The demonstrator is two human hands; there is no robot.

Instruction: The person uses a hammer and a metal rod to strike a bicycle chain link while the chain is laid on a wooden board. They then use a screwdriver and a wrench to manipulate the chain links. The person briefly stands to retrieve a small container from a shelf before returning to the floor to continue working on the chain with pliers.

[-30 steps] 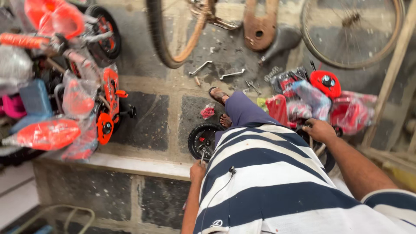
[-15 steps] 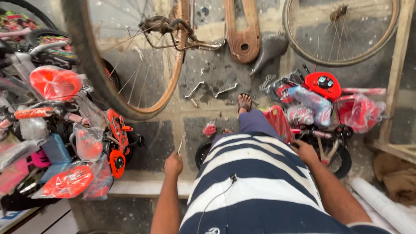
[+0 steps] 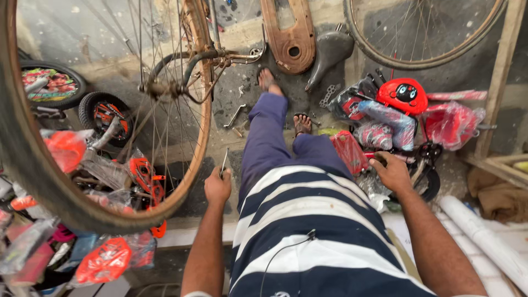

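At far left, small children's bicycles wrapped in clear plastic with orange-red parts [image 3: 104,258] lay stacked. Beside them a large rusty spoked bicycle wheel [image 3: 190,137] stood close against the left hand [image 3: 218,187]. Left fingers were curled shut around a slim grey metal tool [image 3: 224,161], its tip pointing up toward the rim. Loose grey spanners [image 3: 235,116] lay on the floor ahead, near the bare feet. Right hand [image 3: 393,173] rested on a red plastic-wrapped children's bicycle [image 3: 385,129]; fingers bent over it, the hold itself hidden.

Risk, as judged: the tool could catch in the spokes, being so near; bare feet among loose spanners could be struck or trip.

Surface: stained dark concrete floor [image 3: 324,71], with a pale step edge. Room: cramped, cluttered workshop.
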